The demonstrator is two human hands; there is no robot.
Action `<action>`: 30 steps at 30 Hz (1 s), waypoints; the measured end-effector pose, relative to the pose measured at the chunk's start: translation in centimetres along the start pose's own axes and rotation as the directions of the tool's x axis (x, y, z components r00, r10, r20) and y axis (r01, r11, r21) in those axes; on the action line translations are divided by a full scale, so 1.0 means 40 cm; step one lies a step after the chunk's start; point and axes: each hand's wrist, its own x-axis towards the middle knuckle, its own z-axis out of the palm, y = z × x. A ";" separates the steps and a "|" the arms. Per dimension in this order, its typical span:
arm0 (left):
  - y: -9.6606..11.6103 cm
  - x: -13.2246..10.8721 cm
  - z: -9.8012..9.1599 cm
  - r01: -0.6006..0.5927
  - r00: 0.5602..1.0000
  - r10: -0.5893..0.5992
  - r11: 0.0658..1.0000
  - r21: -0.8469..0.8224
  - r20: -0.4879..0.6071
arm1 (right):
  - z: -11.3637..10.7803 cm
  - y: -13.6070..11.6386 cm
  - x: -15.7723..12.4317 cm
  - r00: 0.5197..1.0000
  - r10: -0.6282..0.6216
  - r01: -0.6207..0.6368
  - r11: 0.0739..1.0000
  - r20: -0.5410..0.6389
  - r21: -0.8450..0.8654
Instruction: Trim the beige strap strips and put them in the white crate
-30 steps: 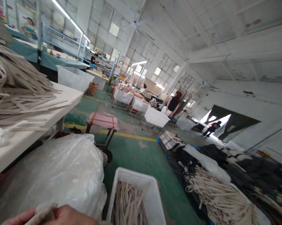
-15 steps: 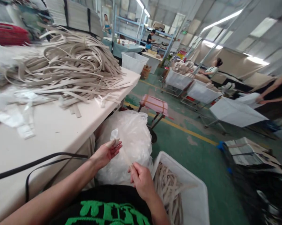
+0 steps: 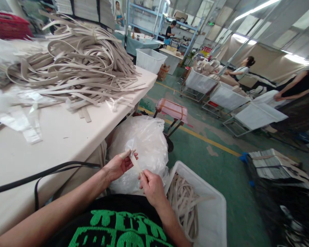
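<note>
A short length of pale beige strap [image 3: 136, 164] runs between my two hands. My left hand [image 3: 118, 167] pinches its upper end between thumb and finger, the other fingers loosely curled below. A small piece of clear plastic film [image 3: 129, 145] shows at that end. My right hand [image 3: 152, 187] is closed on the strap's lower end. Beneath and behind both hands bulges a big clear plastic bag [image 3: 149, 133] of crumpled film. To the right of my right hand, a white bin [image 3: 214, 219] holds loose beige straps [image 3: 185, 202].
On the white table [image 3: 57, 147] at left lies a large heap of beige straps [image 3: 93, 61] beside plastic sleeves [image 3: 26, 123]. A black cord [image 3: 46, 176] crosses the table's front edge. A pink-topped stool [image 3: 171, 109] stands ahead. Other people work among white carts [image 3: 259, 116].
My left thumb has closed onto the strap's end, and the strap now shows stretched between my hands. The view has shifted slightly.
</note>
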 end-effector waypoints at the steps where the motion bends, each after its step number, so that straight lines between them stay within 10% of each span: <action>1: -0.001 0.001 -0.001 0.002 1.000 -0.002 1.000 -0.003 -0.002 | 0.000 0.000 0.002 1.000 -0.002 0.001 1.000 -0.007 -0.010; 14: -0.044 0.005 -0.008 -0.019 0.997 0.016 0.999 0.050 0.072 | 0.020 -0.012 0.039 1.000 0.004 -0.005 0.998 -0.017 -0.061; 23: -0.002 0.039 -0.038 -0.325 0.944 0.315 0.940 0.106 0.099 | 0.031 0.016 0.036 0.979 0.081 -0.131 0.953 0.187 0.273; 30: -0.039 0.007 -0.032 -0.355 0.906 0.248 0.886 0.298 0.343 | 0.042 -0.010 0.088 0.995 -0.025 -0.007 0.941 0.092 0.338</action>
